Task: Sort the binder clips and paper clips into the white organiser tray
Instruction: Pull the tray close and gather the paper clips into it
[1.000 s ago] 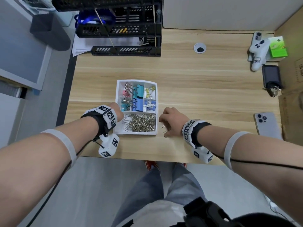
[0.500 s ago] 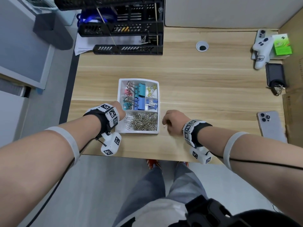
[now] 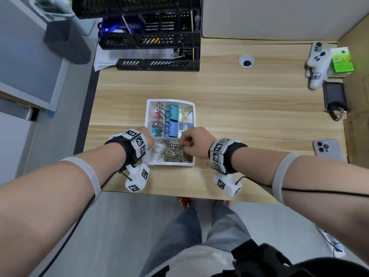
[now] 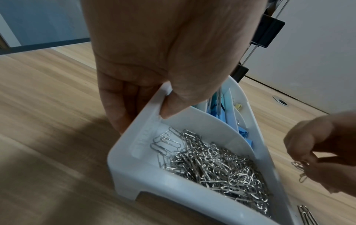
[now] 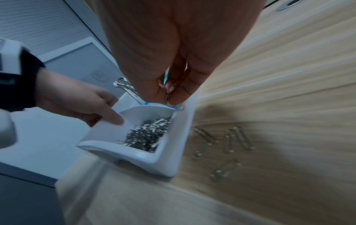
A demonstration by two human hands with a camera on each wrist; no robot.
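Your left hand (image 3: 146, 136) grips the left wall of the white organiser tray (image 3: 148, 160), thumb hooked over the rim and fingers down the outside; your right hand (image 3: 196, 141) pinches a few paper clips (image 4: 299, 166) between thumb and fingertips, above the tray's right rim. Left of the wooden desk (image 3: 249, 108) the floor drops away beyond the desk's dark edge. A black stacked file rack (image 3: 151, 41) stands at the back left. The tray sits near the front edge; its near compartment holds a silver paper clip heap (image 3: 175, 153), the far compartments coloured binder clips (image 3: 172, 115). Just right of the tray, loose paper clips (image 5: 227, 146) lie on the wood. Bare desk spreads rightwards to a phone (image 3: 327, 149), a white controller (image 3: 318, 66) and a green box (image 3: 342, 60) by the right-hand wall
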